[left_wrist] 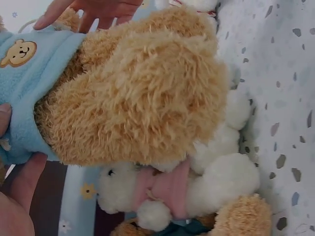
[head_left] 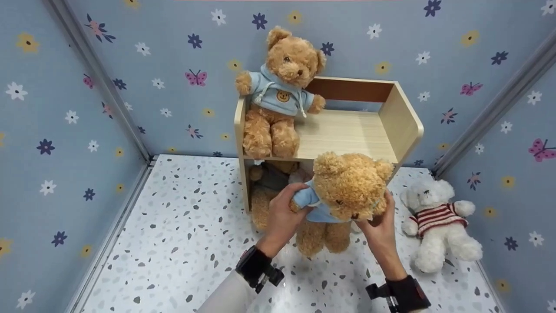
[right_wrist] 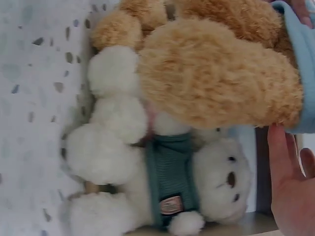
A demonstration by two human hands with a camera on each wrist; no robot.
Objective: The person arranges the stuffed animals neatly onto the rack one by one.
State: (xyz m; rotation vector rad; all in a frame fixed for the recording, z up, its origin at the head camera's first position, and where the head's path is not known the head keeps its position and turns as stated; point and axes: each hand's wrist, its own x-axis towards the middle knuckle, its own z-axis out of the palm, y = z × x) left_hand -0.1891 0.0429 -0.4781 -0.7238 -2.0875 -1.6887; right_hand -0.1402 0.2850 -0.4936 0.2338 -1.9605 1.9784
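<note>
Both hands hold a light-brown teddy bear (head_left: 347, 184) in a blue hoodie upright in front of a wooden shelf unit (head_left: 347, 130). My left hand (head_left: 284, 217) grips its side by the arm; in the left wrist view that hand's thumb and a finger press the hoodie (left_wrist: 22, 132). My right hand (head_left: 383, 234) holds the bear's other side, partly hidden by its head. A similar bear in a blue hoodie (head_left: 284, 95) sits on the upper shelf at the left. In the lower compartment, a brown bear with a dark top (head_left: 273, 176) shows behind my left hand.
The right wrist view shows a white bear in a green top (right_wrist: 172, 172) in the lower compartment; the left wrist view shows a white one in pink (left_wrist: 165, 189). A white bear in a striped sweater (head_left: 438, 221) lies on the speckled floor (head_left: 186, 217) against the right wall.
</note>
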